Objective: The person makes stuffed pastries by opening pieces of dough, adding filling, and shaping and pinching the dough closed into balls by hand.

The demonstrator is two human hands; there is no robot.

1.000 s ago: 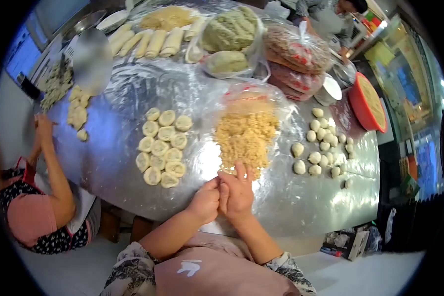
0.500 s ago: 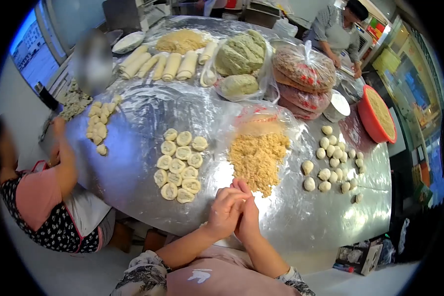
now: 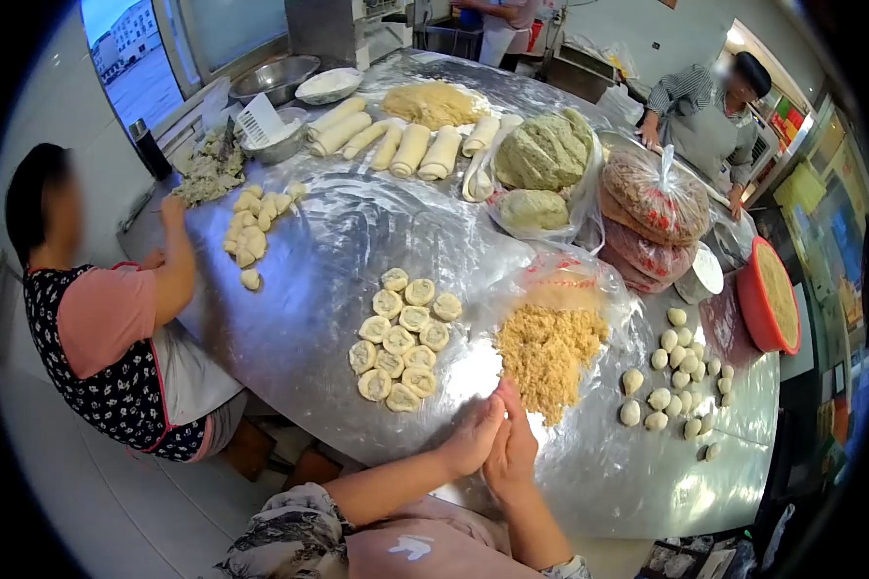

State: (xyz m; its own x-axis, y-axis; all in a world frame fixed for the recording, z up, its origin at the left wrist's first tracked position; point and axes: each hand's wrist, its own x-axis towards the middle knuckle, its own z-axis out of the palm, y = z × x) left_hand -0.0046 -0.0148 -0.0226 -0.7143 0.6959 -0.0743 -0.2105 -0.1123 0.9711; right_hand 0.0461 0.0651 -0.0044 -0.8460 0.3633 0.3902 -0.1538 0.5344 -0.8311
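Observation:
My left hand (image 3: 475, 439) and my right hand (image 3: 512, 448) are pressed palm to palm at the near edge of the steel table (image 3: 328, 386). Their fingers lie closed together and point away from me. Anything between the palms is hidden. Just beyond the fingertips lies a heap of crumbly tan filling (image 3: 550, 352), partly on a clear plastic bag (image 3: 570, 277). To the left of my hands, rows of round, filled dough pieces (image 3: 396, 340) sit on the table. Several small dough balls (image 3: 687, 372) are scattered to the right.
Dough rolls (image 3: 411, 150), greenish dough (image 3: 546, 151) and bagged brownish filling (image 3: 655, 193) stand farther back. A red basin (image 3: 770, 294) is at the right edge. One co-worker (image 3: 116, 318) sits at left beside dough pieces (image 3: 248, 232); another (image 3: 710, 121) works at the back right.
My view has swung left and up, so the table's contents appear farther right. My hands have gone from curled, overlapping fingers to straighter fingers pressed together.

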